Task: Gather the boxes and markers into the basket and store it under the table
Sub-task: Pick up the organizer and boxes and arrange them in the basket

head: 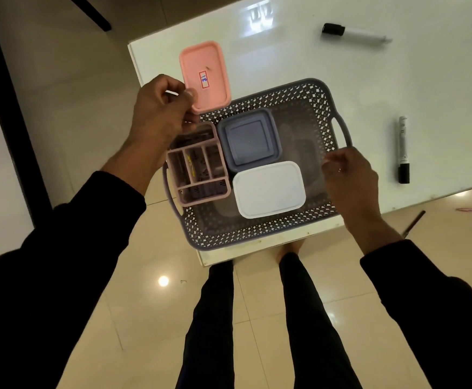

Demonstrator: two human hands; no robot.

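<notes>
Pink box [205,77] hovered over the basket [317,108].
Left hand [159,113] pinched its corner; right hand [347,175], fingers curled, steadied the rim. Best lowered flat into the free gap.

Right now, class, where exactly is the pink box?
In the head view, the pink box is held in the left hand, above the far-left corner of the grey basket, just beyond the grey-lidded box.

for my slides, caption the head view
Left hand lowers pink box toward basket; two markers wait.
</notes>
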